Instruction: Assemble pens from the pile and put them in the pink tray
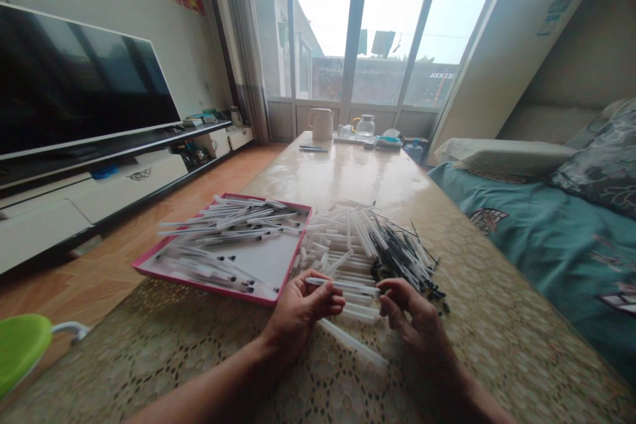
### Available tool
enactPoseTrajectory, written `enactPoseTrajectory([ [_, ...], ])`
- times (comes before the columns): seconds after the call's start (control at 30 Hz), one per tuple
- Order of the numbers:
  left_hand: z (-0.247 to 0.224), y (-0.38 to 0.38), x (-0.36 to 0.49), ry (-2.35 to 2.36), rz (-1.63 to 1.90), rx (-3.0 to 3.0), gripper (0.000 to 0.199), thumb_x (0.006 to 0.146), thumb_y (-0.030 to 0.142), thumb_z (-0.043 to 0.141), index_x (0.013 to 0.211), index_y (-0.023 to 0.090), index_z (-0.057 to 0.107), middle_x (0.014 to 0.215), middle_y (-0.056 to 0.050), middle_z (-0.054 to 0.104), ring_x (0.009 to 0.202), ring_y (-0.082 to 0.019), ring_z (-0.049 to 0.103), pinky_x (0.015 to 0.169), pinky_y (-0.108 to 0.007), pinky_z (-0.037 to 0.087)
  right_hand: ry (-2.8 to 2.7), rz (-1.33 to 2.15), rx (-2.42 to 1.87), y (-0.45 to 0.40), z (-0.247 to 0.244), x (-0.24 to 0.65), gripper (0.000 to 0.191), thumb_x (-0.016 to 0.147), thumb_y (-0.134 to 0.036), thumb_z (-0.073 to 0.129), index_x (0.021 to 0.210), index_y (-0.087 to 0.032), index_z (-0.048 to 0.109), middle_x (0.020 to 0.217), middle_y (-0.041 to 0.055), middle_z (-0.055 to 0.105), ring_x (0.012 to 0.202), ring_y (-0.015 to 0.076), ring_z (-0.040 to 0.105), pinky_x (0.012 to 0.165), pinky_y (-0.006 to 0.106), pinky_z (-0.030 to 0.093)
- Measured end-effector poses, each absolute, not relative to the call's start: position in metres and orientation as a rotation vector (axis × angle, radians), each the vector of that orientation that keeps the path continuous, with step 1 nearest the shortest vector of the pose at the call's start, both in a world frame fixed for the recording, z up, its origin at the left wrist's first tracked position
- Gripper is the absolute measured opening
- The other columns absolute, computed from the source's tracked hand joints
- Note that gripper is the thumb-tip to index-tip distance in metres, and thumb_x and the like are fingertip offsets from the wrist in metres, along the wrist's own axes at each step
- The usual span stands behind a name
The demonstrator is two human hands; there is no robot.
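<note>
My left hand is closed around a thin white tube that points to the right. At the tube's right end is my right hand, its thumb and forefinger pinched together; what is between them is too small to tell. Behind both hands lies a heap of white tubes, with dark thin rods on its right side. Small black pieces lie at the heap's right edge. To the left, a pink-rimmed tray holds many white tubes with black ends.
The patterned table stretches toward the window. At its far end stand a beige pitcher, a glass jar and a tray with cups. A green stool is at the left, a teal-covered sofa at the right.
</note>
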State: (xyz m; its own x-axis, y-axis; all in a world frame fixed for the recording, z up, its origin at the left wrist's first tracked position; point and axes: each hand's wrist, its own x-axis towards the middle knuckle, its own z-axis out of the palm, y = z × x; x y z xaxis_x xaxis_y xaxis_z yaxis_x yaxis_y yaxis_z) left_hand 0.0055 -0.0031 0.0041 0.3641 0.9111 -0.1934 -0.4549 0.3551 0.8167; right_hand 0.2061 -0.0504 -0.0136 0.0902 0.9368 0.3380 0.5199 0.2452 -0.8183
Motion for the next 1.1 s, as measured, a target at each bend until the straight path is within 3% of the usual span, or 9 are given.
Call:
enactPoseTrajectory([
  [0.07, 0.0042, -0.0027, 0.0058, 0.736, 0.990, 0.751, 0.028, 0.067, 0.026, 0.079, 0.078, 0.012, 0.057, 0.069, -0.006, 0.072, 0.060, -0.012, 0.067, 0.058, -0.021, 0.055, -1.549, 0.549, -1.427, -0.0497, -0.0148, 0.2064, 0.035, 0.089, -0.050, 0.044, 0.095, -0.017, 0.057, 0.059, -0.0016, 0.057, 0.047, 0.0126, 0.051, 0.047, 0.021, 0.040],
  [0.2, 0.0035, -0.0018, 0.0066, 0.747, 0.991, 0.747, 0.032, 0.064, 0.027, 0.081, 0.078, 0.012, 0.057, 0.068, -0.006, 0.072, 0.059, -0.013, 0.067, 0.057, -0.021, 0.055, -1.608, 0.542, -1.465, -0.0491, -0.0156, 0.2081, 0.039, 0.093, -0.047, 0.037, 0.075, -0.019, 0.057, 0.052, -0.0019, 0.055, 0.047, 0.0124, 0.052, 0.050, 0.021, 0.039],
  [0.37, 0.0022, -0.0014, 0.0065, 0.736, 0.992, 0.743, 0.030, 0.066, 0.026, 0.080, 0.079, 0.012, 0.056, 0.069, -0.006, 0.072, 0.059, -0.013, 0.067, 0.058, -0.021, 0.055, -1.560, 0.577, -1.418, -0.0492, -0.0145, 0.2072, 0.035, 0.089, -0.048, 0.044, 0.101, -0.017, 0.055, 0.057, -0.0034, 0.055, 0.047, 0.0129, 0.052, 0.047, 0.021, 0.039],
  [0.53, 0.0006, -0.0012, 0.0060, 0.728, 0.990, 0.752, 0.030, 0.066, 0.026, 0.080, 0.078, 0.013, 0.056, 0.067, -0.006, 0.072, 0.058, -0.013, 0.067, 0.057, -0.021, 0.055, -1.626, 0.546, -1.462, -0.0498, -0.0129, 0.2091, 0.039, 0.093, -0.044, 0.035, 0.073, -0.019, 0.056, 0.052, -0.0019, 0.055, 0.047, 0.0127, 0.052, 0.050, 0.021, 0.039],
  [0.7, 0.0016, -0.0014, 0.0061, 0.728, 0.987, 0.749, 0.030, 0.065, 0.026, 0.080, 0.078, 0.012, 0.056, 0.068, -0.006, 0.072, 0.059, -0.013, 0.067, 0.058, -0.021, 0.055, -1.642, 0.603, -1.433, -0.0508, -0.0095, 0.2104, 0.030, 0.091, -0.043, 0.043, 0.101, -0.017, 0.055, 0.060, -0.0019, 0.058, 0.052, 0.0135, 0.055, 0.051, 0.020, 0.041],
  [0.87, 0.0021, -0.0012, 0.0062, 0.728, 0.982, 0.758, 0.030, 0.065, 0.026, 0.080, 0.077, 0.012, 0.056, 0.068, -0.006, 0.072, 0.059, -0.013, 0.067, 0.057, -0.022, 0.055, -1.641, 0.532, -1.465, -0.0510, -0.0110, 0.2082, 0.037, 0.093, -0.044, 0.037, 0.075, -0.019, 0.057, 0.052, -0.0023, 0.054, 0.047, 0.0125, 0.052, 0.050, 0.021, 0.040],
  [1.0, 0.0013, -0.0013, 0.0061, 0.727, 0.982, 0.764, 0.030, 0.066, 0.026, 0.080, 0.078, 0.012, 0.056, 0.068, -0.006, 0.072, 0.058, -0.013, 0.067, 0.057, -0.021, 0.055, -1.584, 0.541, -1.435, -0.0504, -0.0134, 0.2064, 0.033, 0.089, -0.046, 0.043, 0.096, -0.017, 0.058, 0.055, -0.0030, 0.056, 0.049, 0.0138, 0.054, 0.051, 0.021, 0.041],
  [1.1, 0.0009, -0.0014, 0.0061, 0.730, 0.977, 0.764, 0.030, 0.066, 0.026, 0.080, 0.079, 0.012, 0.056, 0.068, -0.006, 0.072, 0.058, -0.013, 0.067, 0.057, -0.021, 0.055, -1.605, 0.531, -1.476, -0.0507, -0.0128, 0.2069, 0.035, 0.091, -0.047, 0.039, 0.087, -0.018, 0.060, 0.053, -0.0025, 0.055, 0.048, 0.0138, 0.053, 0.050, 0.022, 0.039],
])
